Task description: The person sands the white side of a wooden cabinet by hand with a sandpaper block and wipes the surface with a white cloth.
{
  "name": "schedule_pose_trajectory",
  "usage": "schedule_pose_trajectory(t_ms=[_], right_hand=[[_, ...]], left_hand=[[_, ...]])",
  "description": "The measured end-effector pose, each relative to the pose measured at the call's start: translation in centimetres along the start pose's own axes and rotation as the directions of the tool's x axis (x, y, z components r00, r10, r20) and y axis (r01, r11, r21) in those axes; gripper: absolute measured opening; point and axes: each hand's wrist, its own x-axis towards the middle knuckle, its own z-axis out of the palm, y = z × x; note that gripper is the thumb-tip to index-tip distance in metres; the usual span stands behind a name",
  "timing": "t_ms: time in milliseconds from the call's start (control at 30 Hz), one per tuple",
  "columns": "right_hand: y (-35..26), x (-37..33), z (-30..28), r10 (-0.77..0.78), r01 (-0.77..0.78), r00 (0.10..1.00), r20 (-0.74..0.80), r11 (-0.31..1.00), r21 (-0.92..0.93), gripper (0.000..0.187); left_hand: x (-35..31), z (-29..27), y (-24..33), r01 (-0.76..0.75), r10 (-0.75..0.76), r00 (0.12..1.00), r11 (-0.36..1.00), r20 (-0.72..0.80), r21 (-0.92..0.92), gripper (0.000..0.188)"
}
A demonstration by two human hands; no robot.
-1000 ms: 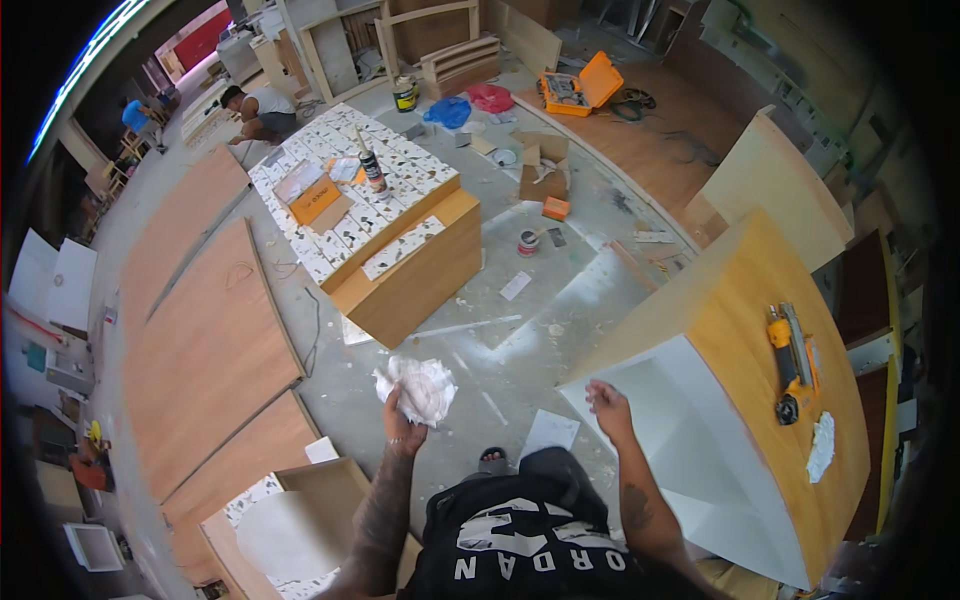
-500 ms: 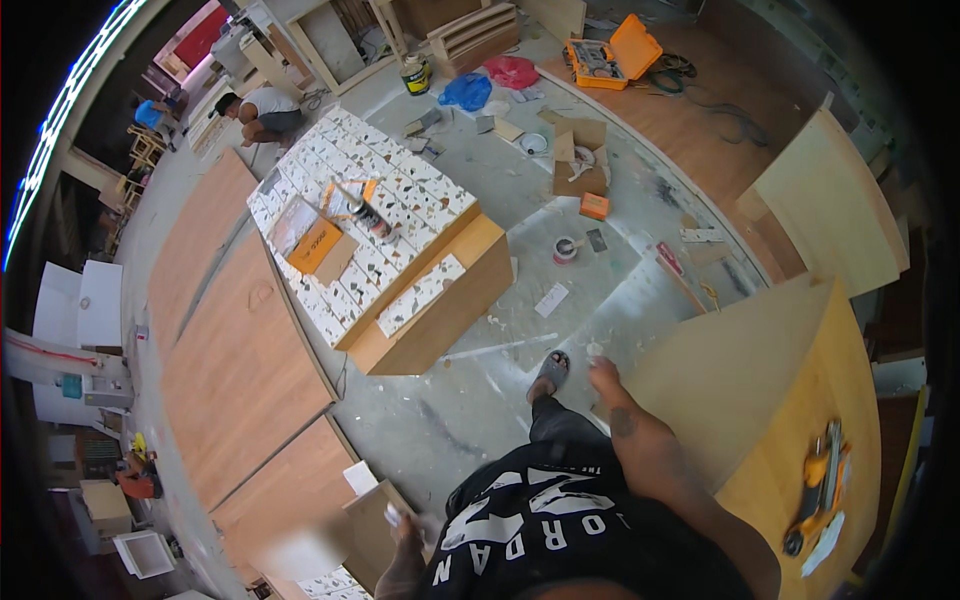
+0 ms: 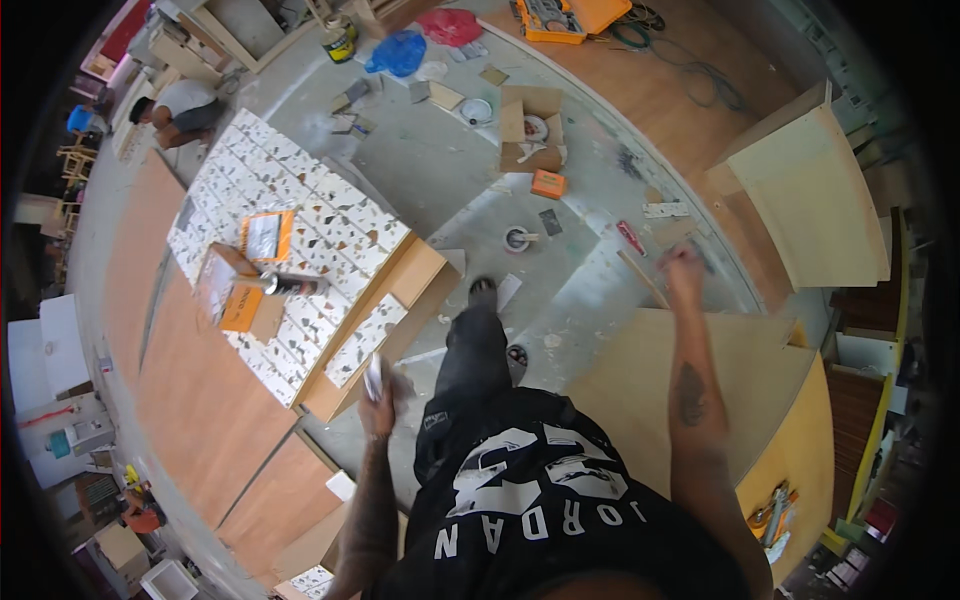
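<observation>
My left hand [image 3: 378, 415] is closed around a small whitish object [image 3: 374, 376], too blurred for its kind to show. It hangs beside the near end of a long box-like piece [image 3: 330, 222] with a speckled white tiled top and bare wood edges. On that top are a dark tube-shaped canister [image 3: 296, 285], an orange and brown carton [image 3: 240, 305] and an orange-edged packet [image 3: 267, 238]. My right hand [image 3: 684, 277] is stretched out to the right, above the floor near a thin wooden stick [image 3: 643, 278] and a red-handled tool [image 3: 630, 237]. Motion smears its fingers.
Large brown boards [image 3: 215, 400] lie on the left. To the right stand a pale panel [image 3: 690, 370] and a yellowish surface with a power tool [image 3: 772, 515]. A pot [image 3: 517, 239], an open carton [image 3: 530, 128] and an orange box [image 3: 548, 184] sit ahead. Another person [image 3: 185, 110] crouches far left.
I have stepped forward, and the speckled piece now sits further left in view. My left hand has risen beside its near end, and my right arm has swung outward to the right.
</observation>
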Motion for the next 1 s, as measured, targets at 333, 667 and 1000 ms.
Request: schedule_pose_trajectory(t_ms=[333,667,1000], right_hand=[[-40.4,7.5,-15.4,-0.806,0.633,0.578,-0.127,0.345,0.693,0.008],[-51.5,18.3,1.5,-0.825,0.558,0.558,0.088,0.451,0.697,0.026],[-62.2,34.5,20.8,-0.925,0.311,0.288,0.249,0.336,0.889,0.021]], left_hand=[[28.5,11.1,20.4,-0.006,0.077,0.968,0.958,0.238,-0.288,0.045],[43.9,10.4,28.8,0.111,-0.043,0.989,0.841,0.14,-0.529,0.05],[54.6,3.4,29.2,0.239,-0.318,0.948,0.762,-0.026,-0.602,0.053]])
